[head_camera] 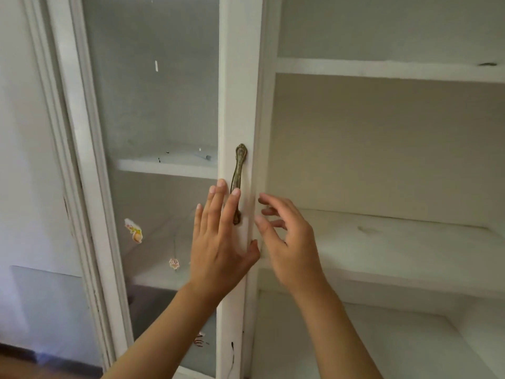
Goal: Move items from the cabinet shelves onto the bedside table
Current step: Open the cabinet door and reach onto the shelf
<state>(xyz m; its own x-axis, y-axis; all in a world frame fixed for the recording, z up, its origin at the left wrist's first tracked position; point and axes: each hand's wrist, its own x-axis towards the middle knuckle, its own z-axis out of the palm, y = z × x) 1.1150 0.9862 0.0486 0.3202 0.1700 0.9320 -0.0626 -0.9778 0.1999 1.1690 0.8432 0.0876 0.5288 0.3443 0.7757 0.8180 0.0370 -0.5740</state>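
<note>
At the door's edge, your left hand (218,242) lies flat against the white frame of the door (235,105), fingers straight and pointing up, the index fingertip touching the handle (238,181) and the thumb reaching toward the door's right edge. Your right hand (289,242) hangs just beside it on the open side of the cabinet, fingers loosely spread and slightly curled, holding nothing; it is blurred, and whether it touches the door edge cannot be told.

One handle shows: a bronze pull, its long axis upright, set on the door's right stile just above your left hand. One door is in view, with a glass pane (153,91) bearing three small stickers (134,230) low on the pane.

Right of the door, three white shelves (382,242) run across the open cabinet, one above another, the middle one level with your right hand. Two more shelves show through the glass. No loose items can be made out on any shelf. A wall (24,132) stands to the left.
</note>
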